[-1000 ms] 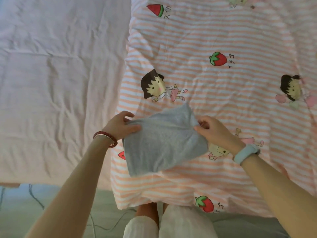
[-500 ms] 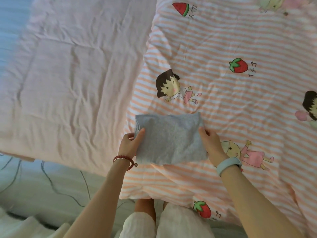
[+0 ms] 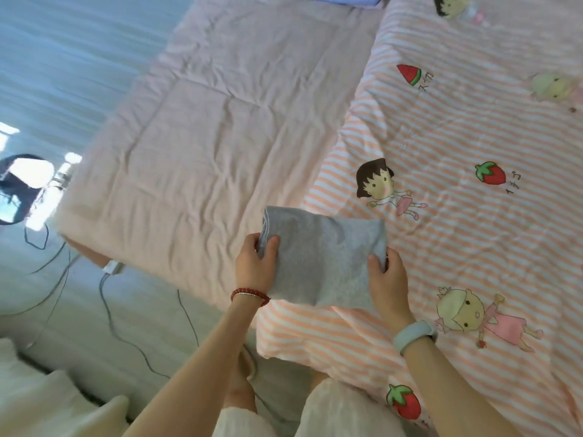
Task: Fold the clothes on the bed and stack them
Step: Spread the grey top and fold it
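A grey garment (image 3: 321, 257), folded into a small rectangle, is held just above the near edge of the bed. My left hand (image 3: 255, 266) grips its left side, thumb on top and fingers beneath. On the opposite edge my right hand (image 3: 386, 280) grips it the same way. Under it runs the seam where the pink quilt (image 3: 205, 127) meets the striped cartoon sheet (image 3: 473, 247).
A folded blue cloth (image 3: 344, 0) lies at the far top edge of the bed. Cables (image 3: 110, 310) and a white plug (image 3: 113, 268) trail on the floor to the left. White cushions (image 3: 47, 398) sit at the bottom left. My legs stand against the bed's near edge.
The grey garment went from loosely held and tilted to a flat rectangle gripped at both sides. My view swung left, revealing the floor, the cables and the blue cloth.
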Motion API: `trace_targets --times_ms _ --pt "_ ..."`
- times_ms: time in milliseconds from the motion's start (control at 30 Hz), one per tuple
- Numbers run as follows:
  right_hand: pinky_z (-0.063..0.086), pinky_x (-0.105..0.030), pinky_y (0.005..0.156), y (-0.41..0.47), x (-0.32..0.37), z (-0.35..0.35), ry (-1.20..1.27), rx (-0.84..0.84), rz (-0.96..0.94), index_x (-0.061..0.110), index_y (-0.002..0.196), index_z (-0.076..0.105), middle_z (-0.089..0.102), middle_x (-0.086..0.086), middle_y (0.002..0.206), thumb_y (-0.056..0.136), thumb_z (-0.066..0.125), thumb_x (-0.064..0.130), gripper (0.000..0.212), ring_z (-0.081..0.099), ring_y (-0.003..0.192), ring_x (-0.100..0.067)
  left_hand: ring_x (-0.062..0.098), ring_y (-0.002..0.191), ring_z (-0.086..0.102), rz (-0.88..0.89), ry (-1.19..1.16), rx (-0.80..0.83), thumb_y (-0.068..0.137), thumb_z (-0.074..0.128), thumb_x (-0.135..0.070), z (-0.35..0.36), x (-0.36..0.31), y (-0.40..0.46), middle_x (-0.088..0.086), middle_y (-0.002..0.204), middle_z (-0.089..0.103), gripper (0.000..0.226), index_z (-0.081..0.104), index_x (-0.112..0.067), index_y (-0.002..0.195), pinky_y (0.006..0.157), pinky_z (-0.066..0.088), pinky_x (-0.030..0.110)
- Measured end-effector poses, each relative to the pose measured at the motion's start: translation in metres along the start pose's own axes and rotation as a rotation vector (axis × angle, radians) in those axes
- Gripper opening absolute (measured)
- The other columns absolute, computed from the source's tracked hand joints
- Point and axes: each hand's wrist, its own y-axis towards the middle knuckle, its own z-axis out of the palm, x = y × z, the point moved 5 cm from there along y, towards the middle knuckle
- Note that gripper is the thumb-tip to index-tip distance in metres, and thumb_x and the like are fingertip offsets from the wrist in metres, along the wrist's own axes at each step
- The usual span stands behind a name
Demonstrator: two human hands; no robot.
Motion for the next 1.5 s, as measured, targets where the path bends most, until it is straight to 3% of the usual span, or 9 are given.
trace_targets --times_ms 200,367,500,567,700,833,1133,1333,1500 --pt "0.035 -0.01 0.048 -0.074 0.073 0.115 -0.088 0.149 -0.206 0.017 0.088 0.048 0.046 0.004 0.065 0.094 0.048 0.014 0.007 0.044 0.055 -0.006 -0.003 0.071 0.049 -0.063 -0.119 -0.2 0.09 0.056 -0.031 -0.151 0.063 -0.003 -0.017 0.079 0.053 0.014 0.052 -0.019 0.095 0.057 0.035 0.016" --pt "0.036 -0.011 0.049 -0.154 0.116 0.239 -0.134 0.292 -0.244 0.023 0.083 0.049 0.049 0.005 0.066 0.094 0.048 0.016 0.014 0.045 0.056 -0.007 0.011 0.071 0.054 -0.173 -0.18 -0.301 0.089 0.057 -0.034 -0.293 0.145 -0.004 -0.011 0.076 0.056 0.015 0.054 -0.019 0.091 0.06 0.038 0.027" --pt "0.035 -0.011 0.045 -0.212 0.16 0.344 -0.129 0.435 -0.278 0.025 0.075 0.047 0.046 0.003 0.064 0.094 0.047 0.017 0.02 0.042 0.053 -0.007 0.011 0.068 0.052 -0.19 -0.193 -0.428 0.088 0.059 -0.032 -0.41 0.189 0.008 -0.012 0.072 0.056 0.014 0.055 -0.019 0.083 0.055 0.036 0.019" --pt "0.035 -0.01 0.043 -0.237 0.19 0.39 -0.128 0.487 -0.323 0.024 0.075 0.047 0.045 0.003 0.063 0.094 0.047 0.017 0.02 0.043 0.049 -0.003 0.012 0.068 0.051 -0.211 -0.2 -0.495 0.088 0.058 -0.033 -0.465 0.209 0.012 -0.009 0.072 0.056 0.015 0.055 -0.019 0.084 0.058 0.036 0.023" --pt "0.036 -0.01 0.046 -0.259 0.235 0.447 -0.147 0.569 -0.406 0.026 0.079 0.049 0.049 0.004 0.066 0.093 0.048 0.017 0.017 0.046 0.054 -0.003 0.0 0.064 0.048 -0.244 -0.241 -0.57 0.088 0.057 -0.035 -0.529 0.229 0.018 -0.013 0.069 0.054 0.018 0.051 -0.025 0.075 0.054 0.033 0.018" --pt "0.038 -0.009 0.049 -0.263 0.278 0.507 -0.192 0.631 -0.472 0.021 0.088 0.052 0.054 0.002 0.073 0.094 0.047 0.017 0.008 0.05 0.063 -0.009 0.001 0.065 0.048 -0.25 -0.307 -0.63 0.088 0.059 -0.033 -0.579 0.24 0.038 -0.012 0.07 0.054 0.019 0.051 -0.027 0.072 0.056 0.035 0.015" --pt "0.036 -0.02 0.052 -0.225 0.394 0.671 -0.167 0.673 -0.531 0.024 0.073 0.047 0.051 0.003 0.067 0.093 0.047 0.016 0.021 0.048 0.06 -0.009 0.015 0.074 0.053 -0.207 -0.277 -0.673 0.089 0.056 -0.036 -0.706 0.238 0.18 -0.005 0.077 0.057 0.021 0.058 -0.015 0.091 0.065 0.036 0.028" --pt "0.033 -0.011 0.048 -0.174 0.493 0.771 -0.162 0.585 -0.558 0.021 0.065 0.042 0.044 0.004 0.059 0.091 0.049 0.011 0.029 0.041 0.054 -0.008 0.001 0.066 0.049 -0.187 -0.224 -0.66 0.088 0.057 -0.037 -0.789 0.201 0.314 -0.014 0.072 0.054 0.017 0.055 -0.021 0.086 0.056 0.036 0.025" --pt "0.033 -0.012 0.05 -0.138 0.546 0.816 -0.174 0.534 -0.55 0.023 0.065 0.042 0.044 0.005 0.059 0.091 0.05 0.009 0.031 0.041 0.055 -0.007 0.005 0.066 0.05 -0.161 -0.234 -0.662 0.087 0.059 -0.036 -0.822 0.18 0.384 -0.013 0.071 0.054 0.015 0.053 -0.025 0.08 0.058 0.037 0.026"
